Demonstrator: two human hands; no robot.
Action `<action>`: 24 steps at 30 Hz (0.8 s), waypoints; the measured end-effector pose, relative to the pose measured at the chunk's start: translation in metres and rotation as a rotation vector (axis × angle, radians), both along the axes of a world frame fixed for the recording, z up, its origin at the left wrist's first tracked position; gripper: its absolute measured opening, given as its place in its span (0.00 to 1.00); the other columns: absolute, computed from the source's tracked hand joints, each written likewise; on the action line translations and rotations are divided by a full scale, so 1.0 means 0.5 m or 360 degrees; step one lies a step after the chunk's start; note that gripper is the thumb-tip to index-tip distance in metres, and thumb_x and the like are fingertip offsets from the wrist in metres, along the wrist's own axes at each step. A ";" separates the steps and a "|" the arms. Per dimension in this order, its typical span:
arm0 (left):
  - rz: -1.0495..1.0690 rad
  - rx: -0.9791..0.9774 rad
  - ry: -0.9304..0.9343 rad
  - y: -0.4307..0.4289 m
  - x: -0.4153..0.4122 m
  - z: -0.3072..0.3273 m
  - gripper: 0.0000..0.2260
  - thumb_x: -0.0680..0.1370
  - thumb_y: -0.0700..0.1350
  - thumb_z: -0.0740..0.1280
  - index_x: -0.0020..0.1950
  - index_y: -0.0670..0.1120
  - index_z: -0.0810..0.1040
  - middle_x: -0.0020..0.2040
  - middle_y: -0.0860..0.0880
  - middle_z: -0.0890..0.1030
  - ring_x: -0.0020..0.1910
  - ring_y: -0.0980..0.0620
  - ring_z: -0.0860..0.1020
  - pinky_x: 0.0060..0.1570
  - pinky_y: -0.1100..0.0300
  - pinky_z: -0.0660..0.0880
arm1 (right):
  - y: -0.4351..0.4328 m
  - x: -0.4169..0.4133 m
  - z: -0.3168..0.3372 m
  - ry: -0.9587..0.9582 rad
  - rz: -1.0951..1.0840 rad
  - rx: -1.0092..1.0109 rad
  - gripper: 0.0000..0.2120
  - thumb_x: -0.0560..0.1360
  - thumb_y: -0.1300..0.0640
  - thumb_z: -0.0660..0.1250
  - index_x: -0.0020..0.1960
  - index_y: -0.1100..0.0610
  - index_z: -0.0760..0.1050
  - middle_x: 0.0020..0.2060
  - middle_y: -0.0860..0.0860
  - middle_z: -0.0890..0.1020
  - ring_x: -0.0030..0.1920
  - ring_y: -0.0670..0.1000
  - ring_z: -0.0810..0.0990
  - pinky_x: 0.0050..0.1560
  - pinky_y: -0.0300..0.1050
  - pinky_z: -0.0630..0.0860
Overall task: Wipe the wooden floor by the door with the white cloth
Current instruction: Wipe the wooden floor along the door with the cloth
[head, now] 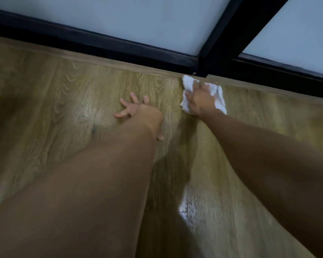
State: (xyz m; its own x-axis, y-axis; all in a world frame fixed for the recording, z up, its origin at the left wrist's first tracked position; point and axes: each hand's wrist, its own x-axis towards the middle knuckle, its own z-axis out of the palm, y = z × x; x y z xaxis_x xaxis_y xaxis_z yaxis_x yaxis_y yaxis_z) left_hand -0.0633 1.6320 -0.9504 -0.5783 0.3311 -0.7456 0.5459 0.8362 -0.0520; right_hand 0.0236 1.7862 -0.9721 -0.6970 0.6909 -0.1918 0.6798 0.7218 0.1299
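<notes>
My right hand [199,98] presses a crumpled white cloth [220,98] onto the wooden floor [64,101], right against the wooden threshold strip [108,64] below the door. The cloth sticks out around the hand on its left, top and right. My left hand [138,112] lies flat on the floor to the left of the cloth, fingers spread, holding nothing. Both bare forearms reach in from the bottom of the view.
A black door frame [101,41] with frosted glass panels [138,19] runs along the top, with a black upright post [227,34] just above the cloth. A shiny wet-looking patch [190,205] glints on the floor between my arms.
</notes>
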 end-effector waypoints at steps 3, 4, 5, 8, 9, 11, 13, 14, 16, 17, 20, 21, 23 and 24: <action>0.0024 0.0027 0.0091 0.016 0.014 0.005 0.57 0.68 0.61 0.73 0.76 0.48 0.31 0.76 0.38 0.34 0.75 0.33 0.42 0.65 0.29 0.58 | -0.034 0.036 -0.036 0.0077 0.0502 -0.0156 0.29 0.81 0.46 0.39 0.78 0.59 0.50 0.77 0.60 0.52 0.76 0.62 0.50 0.72 0.66 0.47; 0.0056 0.0068 0.0084 0.025 0.022 0.010 0.53 0.71 0.57 0.72 0.77 0.47 0.33 0.76 0.39 0.35 0.75 0.34 0.42 0.65 0.29 0.57 | -0.033 0.078 -0.039 0.0148 0.0655 -0.0267 0.30 0.80 0.44 0.40 0.77 0.58 0.53 0.77 0.58 0.54 0.77 0.59 0.51 0.73 0.64 0.46; 0.0043 0.0101 0.0067 0.034 0.032 0.012 0.50 0.73 0.53 0.71 0.77 0.47 0.35 0.77 0.40 0.35 0.75 0.35 0.41 0.66 0.28 0.55 | -0.023 0.122 -0.036 0.0225 0.0717 -0.0347 0.31 0.79 0.40 0.42 0.77 0.55 0.54 0.77 0.55 0.56 0.77 0.56 0.52 0.74 0.61 0.46; -0.0238 0.0202 -0.0052 0.062 0.072 0.019 0.46 0.75 0.41 0.69 0.77 0.50 0.36 0.76 0.40 0.34 0.74 0.33 0.38 0.67 0.28 0.52 | 0.036 0.194 -0.028 0.0238 0.0553 -0.0244 0.29 0.80 0.37 0.47 0.77 0.49 0.53 0.78 0.49 0.54 0.77 0.52 0.50 0.73 0.61 0.46; -0.0313 0.0207 -0.0078 0.067 0.081 0.019 0.45 0.75 0.39 0.68 0.77 0.51 0.37 0.76 0.40 0.33 0.74 0.32 0.37 0.67 0.29 0.53 | 0.051 0.184 -0.031 0.0253 0.0436 -0.0227 0.28 0.81 0.39 0.48 0.77 0.49 0.51 0.78 0.49 0.53 0.77 0.52 0.49 0.73 0.63 0.46; -0.0416 0.0218 -0.0048 0.075 0.095 0.016 0.44 0.74 0.41 0.69 0.78 0.48 0.40 0.76 0.39 0.35 0.74 0.32 0.39 0.68 0.32 0.55 | 0.063 0.128 -0.038 0.0324 0.0176 -0.0260 0.27 0.82 0.42 0.47 0.77 0.50 0.50 0.78 0.50 0.51 0.77 0.54 0.48 0.73 0.65 0.44; -0.0493 0.0323 0.0019 0.076 0.104 0.005 0.45 0.72 0.52 0.72 0.78 0.45 0.47 0.78 0.41 0.39 0.76 0.35 0.43 0.68 0.35 0.59 | 0.048 0.070 -0.042 0.0333 0.0111 -0.0270 0.27 0.82 0.44 0.46 0.77 0.55 0.50 0.77 0.53 0.52 0.76 0.58 0.49 0.72 0.66 0.41; -0.0508 0.0364 0.0033 0.075 0.105 -0.007 0.48 0.69 0.58 0.73 0.78 0.44 0.48 0.78 0.42 0.41 0.76 0.37 0.43 0.69 0.35 0.59 | 0.035 0.055 -0.044 0.0336 0.0203 -0.0274 0.27 0.82 0.44 0.46 0.77 0.56 0.50 0.77 0.54 0.52 0.76 0.58 0.49 0.73 0.64 0.40; -0.0521 0.0366 0.0035 0.077 0.108 -0.023 0.55 0.64 0.67 0.72 0.78 0.45 0.46 0.78 0.41 0.43 0.76 0.38 0.42 0.70 0.35 0.56 | 0.015 0.076 -0.047 0.0407 0.0468 -0.0379 0.27 0.82 0.44 0.49 0.77 0.54 0.52 0.78 0.52 0.53 0.77 0.54 0.49 0.74 0.60 0.43; -0.0535 0.0350 0.0051 0.083 0.113 -0.027 0.57 0.61 0.70 0.71 0.78 0.46 0.46 0.78 0.39 0.44 0.76 0.37 0.42 0.70 0.35 0.55 | 0.014 0.109 -0.048 0.0469 0.0580 -0.0414 0.26 0.82 0.44 0.51 0.77 0.52 0.55 0.77 0.50 0.55 0.77 0.51 0.50 0.75 0.58 0.45; -0.0484 0.0307 0.0117 0.105 0.136 -0.023 0.59 0.60 0.68 0.74 0.78 0.49 0.42 0.77 0.35 0.45 0.75 0.33 0.44 0.69 0.35 0.56 | 0.049 0.220 -0.056 0.0593 0.0610 -0.0286 0.25 0.80 0.40 0.54 0.74 0.47 0.62 0.75 0.46 0.62 0.76 0.47 0.54 0.72 0.58 0.48; -0.0464 0.0277 0.0120 0.114 0.144 -0.016 0.59 0.61 0.64 0.76 0.77 0.50 0.40 0.76 0.34 0.43 0.74 0.30 0.44 0.69 0.34 0.56 | 0.069 0.233 -0.054 0.0594 0.0511 -0.0249 0.25 0.79 0.39 0.55 0.73 0.46 0.62 0.75 0.45 0.62 0.76 0.47 0.54 0.71 0.60 0.47; -0.0468 0.0240 0.0101 0.134 0.157 -0.001 0.58 0.64 0.56 0.78 0.77 0.51 0.37 0.76 0.34 0.39 0.74 0.29 0.43 0.68 0.33 0.58 | 0.103 0.210 -0.053 0.0556 0.0306 -0.0202 0.25 0.79 0.39 0.52 0.73 0.47 0.60 0.75 0.46 0.60 0.76 0.50 0.52 0.70 0.64 0.48; -0.0506 0.0246 0.0089 0.144 0.164 0.004 0.58 0.64 0.54 0.78 0.77 0.49 0.37 0.76 0.35 0.38 0.74 0.29 0.43 0.68 0.34 0.59 | 0.109 0.181 -0.051 0.0529 0.0224 -0.0204 0.25 0.80 0.40 0.51 0.74 0.49 0.59 0.76 0.48 0.58 0.76 0.53 0.52 0.70 0.66 0.48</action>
State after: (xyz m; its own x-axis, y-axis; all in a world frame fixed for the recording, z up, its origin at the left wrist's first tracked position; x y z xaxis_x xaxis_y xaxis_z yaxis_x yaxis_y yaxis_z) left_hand 0.0189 1.7041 -0.9485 -0.4669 0.6076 -0.6426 0.7798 0.6255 0.0249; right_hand 0.1139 1.8407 -0.9976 -0.8220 0.5692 -0.0180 0.5628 0.8072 -0.1782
